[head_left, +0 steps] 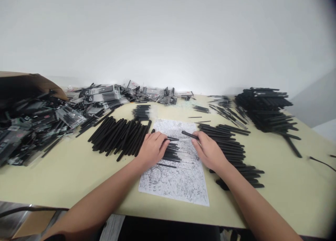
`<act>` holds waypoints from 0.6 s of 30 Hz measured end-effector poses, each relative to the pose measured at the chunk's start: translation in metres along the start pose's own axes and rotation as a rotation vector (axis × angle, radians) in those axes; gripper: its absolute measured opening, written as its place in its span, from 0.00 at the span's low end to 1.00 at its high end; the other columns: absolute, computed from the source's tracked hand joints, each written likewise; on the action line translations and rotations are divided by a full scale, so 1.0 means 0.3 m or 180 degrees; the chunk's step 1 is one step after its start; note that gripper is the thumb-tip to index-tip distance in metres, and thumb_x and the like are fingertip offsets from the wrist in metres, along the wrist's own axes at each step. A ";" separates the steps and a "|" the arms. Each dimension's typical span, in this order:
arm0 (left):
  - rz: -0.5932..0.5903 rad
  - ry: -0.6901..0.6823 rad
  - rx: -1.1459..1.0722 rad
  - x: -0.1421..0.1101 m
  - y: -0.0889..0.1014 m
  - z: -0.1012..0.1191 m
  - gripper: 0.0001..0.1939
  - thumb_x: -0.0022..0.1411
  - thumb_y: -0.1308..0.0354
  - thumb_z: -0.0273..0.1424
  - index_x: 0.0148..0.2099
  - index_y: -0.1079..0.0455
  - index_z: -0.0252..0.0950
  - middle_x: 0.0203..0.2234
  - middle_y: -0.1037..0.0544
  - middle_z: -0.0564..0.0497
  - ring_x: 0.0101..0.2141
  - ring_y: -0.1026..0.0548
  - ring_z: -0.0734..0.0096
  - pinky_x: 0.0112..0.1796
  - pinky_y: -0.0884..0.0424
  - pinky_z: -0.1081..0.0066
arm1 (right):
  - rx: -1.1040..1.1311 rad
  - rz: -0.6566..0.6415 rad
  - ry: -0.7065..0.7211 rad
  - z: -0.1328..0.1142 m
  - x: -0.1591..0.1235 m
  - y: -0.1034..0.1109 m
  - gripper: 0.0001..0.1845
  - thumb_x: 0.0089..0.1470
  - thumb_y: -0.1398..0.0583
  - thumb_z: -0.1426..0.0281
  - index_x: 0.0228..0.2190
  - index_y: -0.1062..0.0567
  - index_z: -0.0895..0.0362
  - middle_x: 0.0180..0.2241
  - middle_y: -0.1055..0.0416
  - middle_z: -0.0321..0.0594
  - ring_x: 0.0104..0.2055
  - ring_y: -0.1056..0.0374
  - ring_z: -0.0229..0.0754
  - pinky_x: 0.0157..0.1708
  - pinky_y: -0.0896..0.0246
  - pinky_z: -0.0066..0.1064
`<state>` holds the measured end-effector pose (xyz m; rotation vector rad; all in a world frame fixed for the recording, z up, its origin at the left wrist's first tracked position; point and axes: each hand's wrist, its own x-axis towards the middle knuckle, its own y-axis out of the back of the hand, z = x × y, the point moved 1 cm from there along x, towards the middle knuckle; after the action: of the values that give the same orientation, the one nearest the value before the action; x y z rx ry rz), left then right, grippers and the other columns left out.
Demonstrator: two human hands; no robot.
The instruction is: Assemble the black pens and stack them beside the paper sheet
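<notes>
The right hand [208,148] pinches a black stick [190,134] between thumb and fingers. The left hand [154,146] holds a thin dark rod [172,139] (its fingers curl over one end), above the printed sheet [175,185] on the bench [105,188]. Thick black rods [118,136] lie just beyond the left hand's outer side.
</notes>
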<state>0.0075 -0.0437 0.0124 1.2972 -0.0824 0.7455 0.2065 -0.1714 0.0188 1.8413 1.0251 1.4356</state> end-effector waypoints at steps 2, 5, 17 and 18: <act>-0.0018 -0.0091 -0.0038 0.000 -0.001 0.000 0.11 0.71 0.57 0.34 0.41 0.35 0.36 0.36 0.24 0.50 0.38 0.28 0.67 0.43 0.38 0.64 | -0.0083 -0.0051 0.0201 -0.006 0.000 -0.002 0.12 0.63 0.49 0.64 0.44 0.32 0.57 0.40 0.25 0.44 0.39 0.28 0.44 0.39 0.35 0.34; -0.0013 -0.0140 -0.0015 0.001 0.000 -0.001 0.12 0.72 0.57 0.34 0.41 0.35 0.36 0.36 0.24 0.50 0.38 0.28 0.67 0.43 0.38 0.63 | -0.0203 -0.0134 0.0552 0.000 -0.001 -0.007 0.09 0.63 0.49 0.68 0.41 0.31 0.56 0.37 0.24 0.41 0.36 0.29 0.42 0.38 0.38 0.34; 0.0547 0.0852 -0.0013 0.027 0.077 -0.060 0.11 0.69 0.55 0.35 0.40 0.34 0.36 0.32 0.24 0.49 0.35 0.27 0.65 0.38 0.36 0.65 | -0.0644 0.0299 -0.0050 0.116 0.013 0.042 0.09 0.62 0.46 0.69 0.41 0.27 0.57 0.37 0.24 0.40 0.34 0.29 0.41 0.36 0.45 0.33; 0.0642 0.0861 -0.0167 0.029 0.088 -0.056 0.10 0.67 0.52 0.36 0.39 0.34 0.36 0.30 0.25 0.50 0.33 0.28 0.66 0.36 0.36 0.67 | -0.0668 0.0260 -0.0120 0.119 0.013 0.040 0.10 0.62 0.46 0.69 0.41 0.27 0.56 0.37 0.24 0.40 0.35 0.29 0.41 0.36 0.45 0.33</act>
<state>-0.0058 -0.0228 0.0333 1.1382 -0.0142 1.0786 0.2443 -0.1740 0.0217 1.7677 0.7574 1.4892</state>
